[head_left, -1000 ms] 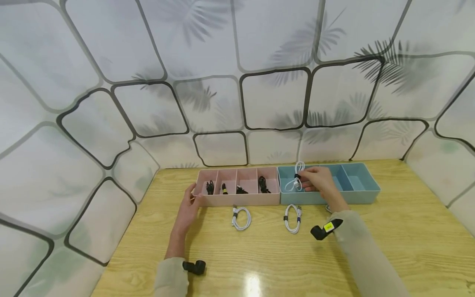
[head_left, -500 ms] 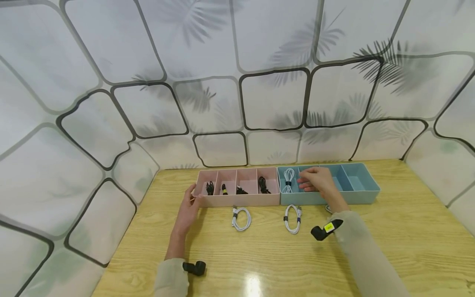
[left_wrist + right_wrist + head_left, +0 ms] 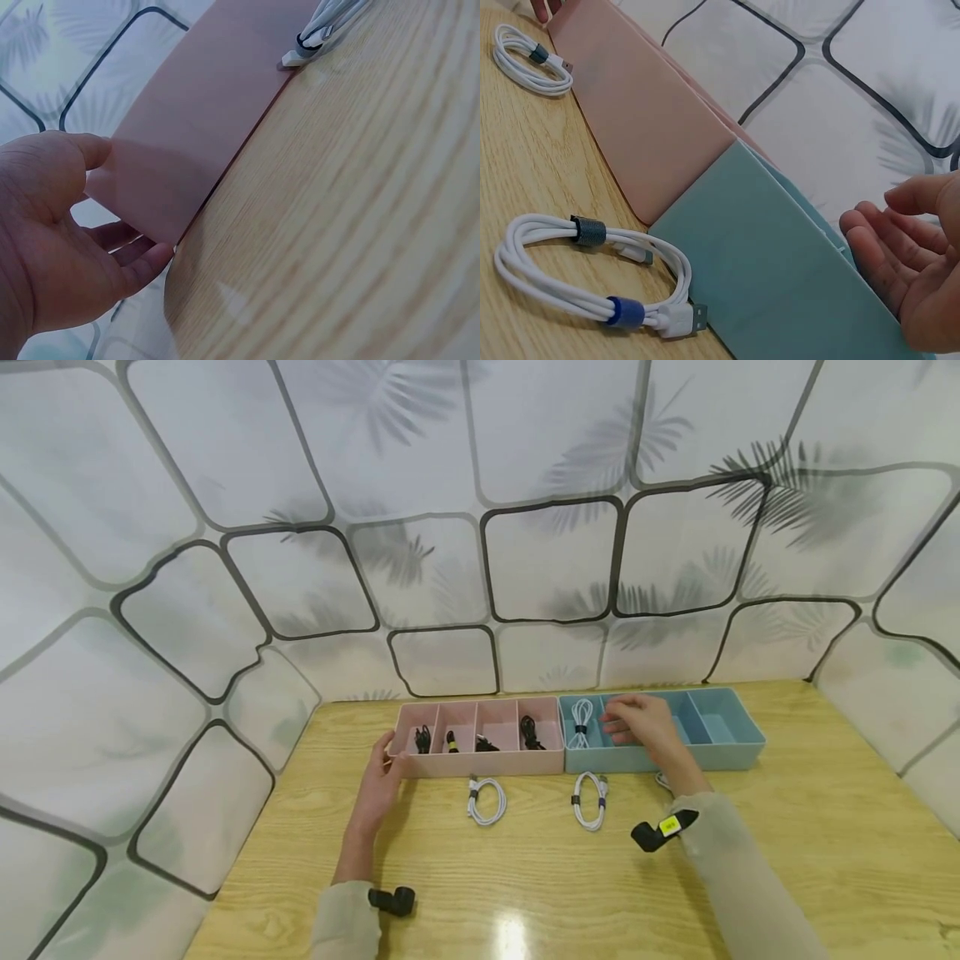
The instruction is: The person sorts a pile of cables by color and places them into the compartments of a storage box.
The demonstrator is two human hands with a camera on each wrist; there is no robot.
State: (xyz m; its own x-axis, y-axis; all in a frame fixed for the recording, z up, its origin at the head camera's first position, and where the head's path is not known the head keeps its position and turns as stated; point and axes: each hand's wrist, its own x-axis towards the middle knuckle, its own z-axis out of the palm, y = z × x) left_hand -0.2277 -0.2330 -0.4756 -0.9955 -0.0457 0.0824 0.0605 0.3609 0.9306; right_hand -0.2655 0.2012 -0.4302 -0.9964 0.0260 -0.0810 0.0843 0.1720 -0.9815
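Note:
A pink divided box (image 3: 480,765) stands against a blue divided box (image 3: 660,760) on the table. My left hand (image 3: 378,785) grips the pink box's left end; in the left wrist view its thumb (image 3: 94,150) lies on the front face and the other fingers reach round the end. My right hand (image 3: 641,724) hovers above the blue box, its fingers loosely bent and holding nothing. Just left of it, a bundled white cable (image 3: 581,722) with a black tie lies in the blue box's leftmost compartment. The hand hides part of the compartments beneath it.
Black cables (image 3: 529,732) lie in the pink box's compartments. On the table in front are a coiled white cable (image 3: 487,802) and another with two ties (image 3: 589,802). A further white cable (image 3: 662,780) is partly hidden by my right wrist. A patterned curtain (image 3: 555,568) rises behind.
My right hand has let go of the bundled white cable, which dropped into the blue box's leftmost compartment. That hand stays above the box. My left hand has not moved.

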